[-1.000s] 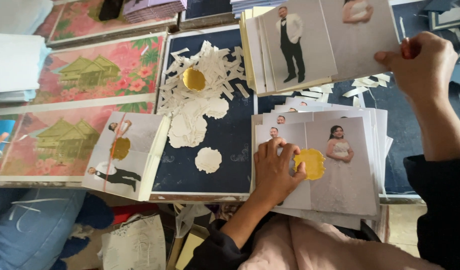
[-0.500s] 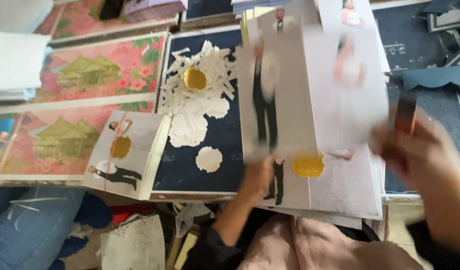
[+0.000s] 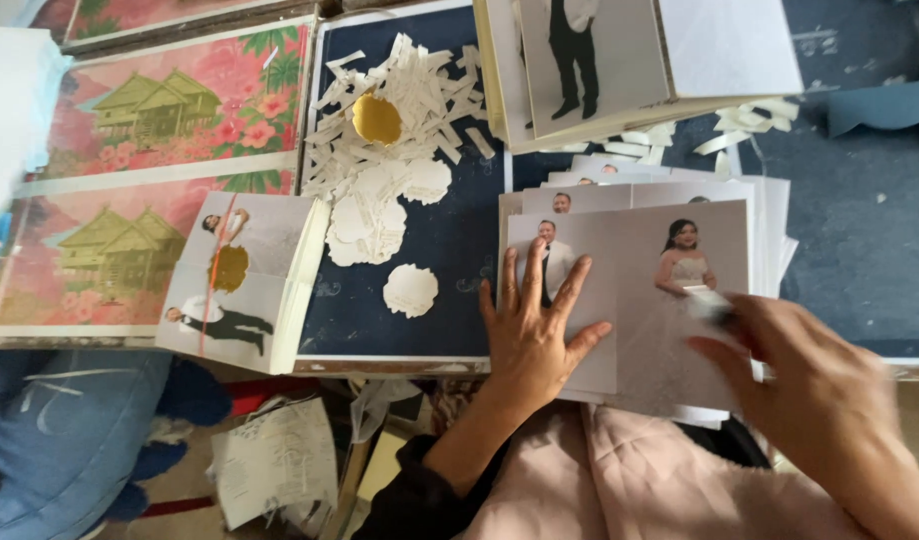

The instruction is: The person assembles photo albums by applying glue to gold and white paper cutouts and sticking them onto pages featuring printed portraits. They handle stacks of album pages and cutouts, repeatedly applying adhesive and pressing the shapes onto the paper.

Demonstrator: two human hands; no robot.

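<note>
Glossy photo stack [image 3: 629, 300] under flat left hand [image 3: 534, 335]; right hand [image 3: 814, 385] blurred beside it

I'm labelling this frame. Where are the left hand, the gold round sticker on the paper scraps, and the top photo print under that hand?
left hand [image 3: 534, 345], head view, back of hand.
gold round sticker [image 3: 376, 119], head view, centre.
top photo print [image 3: 659, 300], head view, bare middle.

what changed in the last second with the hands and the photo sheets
A printed sheet was flipped from the far stack down onto the near stack, covering the gold sticker there. The left hand now presses flat on this new top sheet. The right hand came down from the far stack to the sheet's near edge, holding something blurred. The scrap pile and side booklet stayed put.
</note>
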